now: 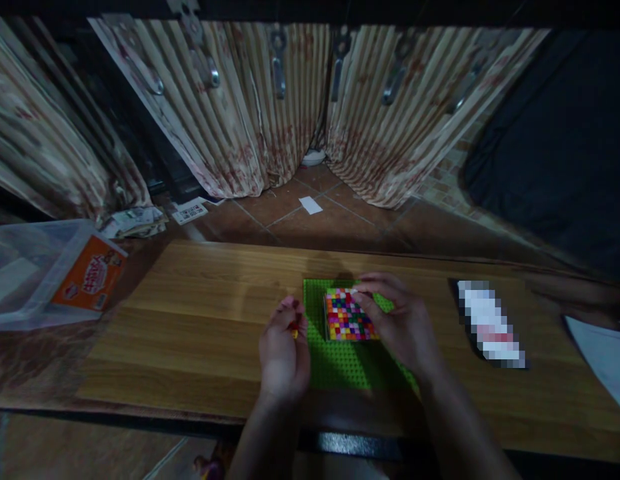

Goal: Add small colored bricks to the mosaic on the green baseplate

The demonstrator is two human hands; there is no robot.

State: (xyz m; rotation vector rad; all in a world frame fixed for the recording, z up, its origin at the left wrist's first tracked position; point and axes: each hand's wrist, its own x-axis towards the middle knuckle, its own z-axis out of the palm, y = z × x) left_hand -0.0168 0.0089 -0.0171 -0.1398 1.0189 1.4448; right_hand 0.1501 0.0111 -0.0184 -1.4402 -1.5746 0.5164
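So the multicoloured brick block (347,317) sat just right of centre frame on the green baseplate (335,367), its visible top mostly covered, I'd say; couldn't tell what was left. Left hand (285,350), lower centre, had fingers curled around loose bricks (294,331). Right hand (403,323) bent over the block's top, thumb and forefinger close together; couldn't tell if pinching anything.

Cream striped curtains (290,120) with reddish markings hang in folds above a brown tiled floor (270,227) in a dimly lit room. Metal fittings (279,67) line up in front of the fabric, beneath a dark band (310,12) across the top. A wood-grain worktop (190,313) stretches across the foreground, muted in the low light. At right, a broad dark expanse (560,147) borders a strip of smaller, paler tiles (447,183).
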